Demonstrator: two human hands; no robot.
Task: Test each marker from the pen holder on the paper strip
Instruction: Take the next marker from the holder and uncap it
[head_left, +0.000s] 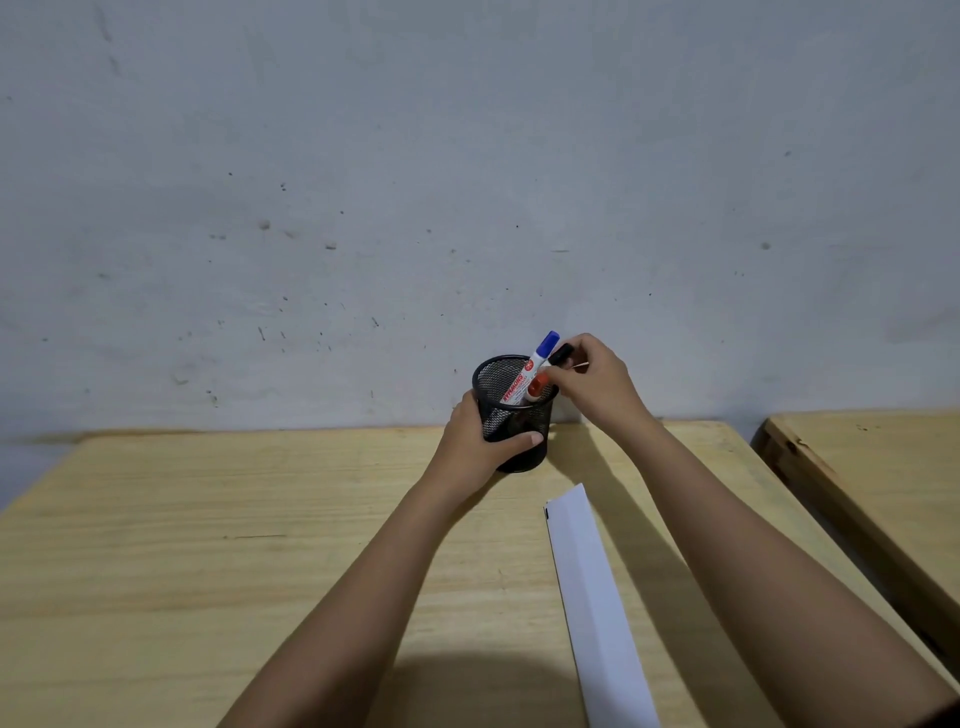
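Two hands at pen holder (514, 410), paper strip (592, 597) beside

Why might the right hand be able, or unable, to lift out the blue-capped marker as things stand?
Probably able: the right hand is already at the pen holder rim, and the blue-capped marker sticks out above it with nothing over it.

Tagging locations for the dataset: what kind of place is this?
Likely a plain study or classroom space: bare wooden desk against a scuffed pale wall, second desk beside it, mesh pen holder with markers.
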